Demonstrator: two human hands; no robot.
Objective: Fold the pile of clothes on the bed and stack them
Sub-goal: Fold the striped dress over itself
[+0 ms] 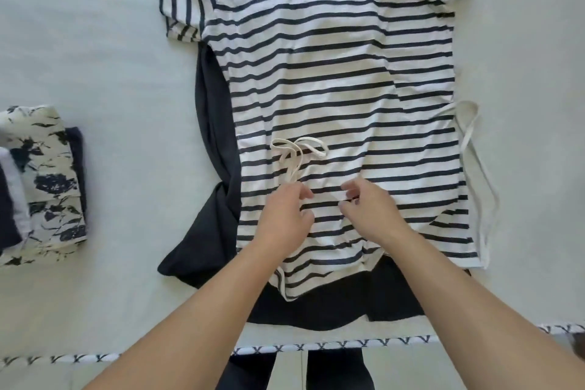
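Striped top (342, 79), navy on white, lies spread flat on the pale bed (95, 41) with its neckline away from the person and its hem toward them; everything else is placed from it. Under it a dark garment (215, 123) shows along its left edge and below its hem. On its lower front a white drawstring (297, 152) lies in loose loops. The left hand (285, 215) rests on the lower front just below those loops, fingers bent, touching the string's end; whether it actually has hold of it cannot be told. The right hand (370, 209), just beside the left, pinches a white strip end between thumb and fingertips. A second white tie (474, 149) trails off the top's right edge. Well to the left sits a folded stack (47, 187), a floral-print piece uppermost.
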